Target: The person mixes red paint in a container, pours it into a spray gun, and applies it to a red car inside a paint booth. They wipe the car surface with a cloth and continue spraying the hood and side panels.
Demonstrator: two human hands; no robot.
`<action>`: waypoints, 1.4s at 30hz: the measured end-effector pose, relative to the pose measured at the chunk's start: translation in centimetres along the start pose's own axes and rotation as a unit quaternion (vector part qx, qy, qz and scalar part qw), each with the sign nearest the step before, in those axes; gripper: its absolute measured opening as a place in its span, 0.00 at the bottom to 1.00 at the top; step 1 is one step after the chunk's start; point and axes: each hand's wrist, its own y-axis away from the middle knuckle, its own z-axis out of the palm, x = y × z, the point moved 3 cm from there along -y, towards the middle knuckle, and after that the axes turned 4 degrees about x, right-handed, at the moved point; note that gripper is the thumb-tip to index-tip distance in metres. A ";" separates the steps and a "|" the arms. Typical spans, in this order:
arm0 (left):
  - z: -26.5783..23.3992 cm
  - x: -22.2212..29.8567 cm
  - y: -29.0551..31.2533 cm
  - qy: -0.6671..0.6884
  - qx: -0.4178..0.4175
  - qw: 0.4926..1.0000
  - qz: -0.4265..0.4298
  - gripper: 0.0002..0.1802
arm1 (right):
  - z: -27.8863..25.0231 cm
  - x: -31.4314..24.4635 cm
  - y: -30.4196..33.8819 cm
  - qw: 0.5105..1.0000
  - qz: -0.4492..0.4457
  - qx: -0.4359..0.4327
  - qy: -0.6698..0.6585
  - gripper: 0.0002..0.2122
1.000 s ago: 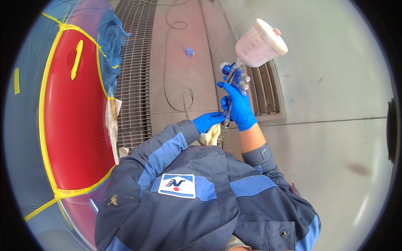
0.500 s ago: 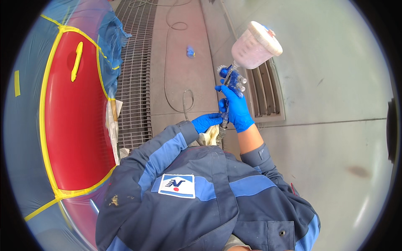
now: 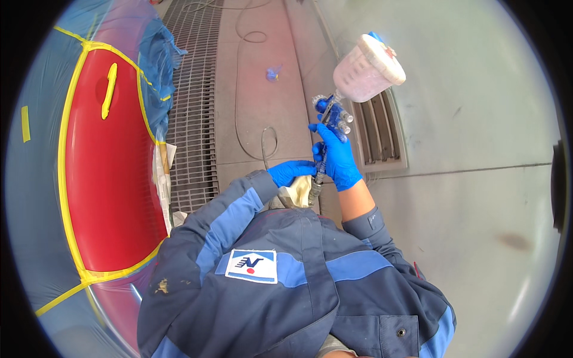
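Observation:
My right hand (image 3: 340, 162), in a blue glove, is wrapped round the handle of a blue spray gun (image 3: 332, 115). The gun points up and away, and a translucent cup (image 3: 363, 73) with a pinkish tint and a white lid sits tilted on top of it. My left hand (image 3: 290, 173), also gloved in blue, is closed at the lower end of the handle, its fingertips against the hose fitting (image 3: 317, 182). A cream cloth (image 3: 299, 192) hangs from under those fingers, which partly hide it.
On the left stands a red car panel (image 3: 113, 173) with a yellow door handle (image 3: 110, 90), framed by yellow masking tape (image 3: 67, 161) and blue plastic film (image 3: 36, 197). A floor grate (image 3: 191, 107) runs beside it. An air hose (image 3: 236, 101) loops over the floor. A wall vent (image 3: 378, 134) lies right.
The spray gun and its cup have shifted slightly right and down. My left hand has moved a little to the left, and more of the cloth shows.

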 end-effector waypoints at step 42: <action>6.3 5.2 18.9 0.211 0.358 0.878 0.238 0.21 | 5.7 -1.4 -0.1 0.853 -0.023 -0.521 0.012 0.27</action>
